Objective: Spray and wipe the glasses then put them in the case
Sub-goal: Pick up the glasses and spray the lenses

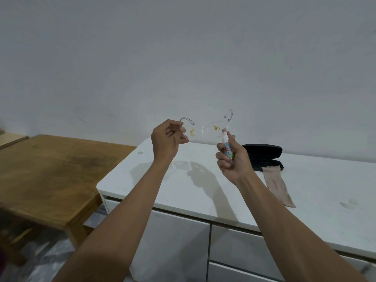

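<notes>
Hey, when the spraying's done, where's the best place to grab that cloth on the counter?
Pinch the cloth at its near end, coming from above with the right hand. That end lies flat and free on the counter; the far end touches the case.

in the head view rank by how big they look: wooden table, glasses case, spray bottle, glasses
1. wooden table
2. glasses and glasses case: look alike; the glasses are nearer, so unsure
3. spray bottle, partly hidden by the right hand

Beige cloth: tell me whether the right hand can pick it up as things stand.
Probably not yet: the right hand grips the spray bottle. The beige cloth lies uncovered on the white cabinet.
</notes>
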{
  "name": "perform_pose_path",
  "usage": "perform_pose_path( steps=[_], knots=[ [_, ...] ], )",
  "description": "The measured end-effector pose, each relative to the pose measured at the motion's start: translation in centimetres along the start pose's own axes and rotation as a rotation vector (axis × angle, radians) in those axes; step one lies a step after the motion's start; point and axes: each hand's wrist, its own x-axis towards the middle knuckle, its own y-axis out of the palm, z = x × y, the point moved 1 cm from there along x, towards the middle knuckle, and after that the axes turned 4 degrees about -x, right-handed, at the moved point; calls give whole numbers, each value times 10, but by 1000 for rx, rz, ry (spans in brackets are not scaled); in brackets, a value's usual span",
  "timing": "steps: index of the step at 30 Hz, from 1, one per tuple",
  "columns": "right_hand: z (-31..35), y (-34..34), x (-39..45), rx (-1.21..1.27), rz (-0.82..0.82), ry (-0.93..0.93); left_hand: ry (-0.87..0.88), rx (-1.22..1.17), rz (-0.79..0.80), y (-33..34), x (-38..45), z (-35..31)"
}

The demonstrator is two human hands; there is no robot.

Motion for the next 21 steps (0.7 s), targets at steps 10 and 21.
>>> perform_pose_path(
  steps=[10,21],
  knots=[
    [5,8,1,85,-53,29,-12,-20,30,7,-1,0],
    [-4,10,6,80,-34,28,11,2,25,7,-2,-2]
  ],
)
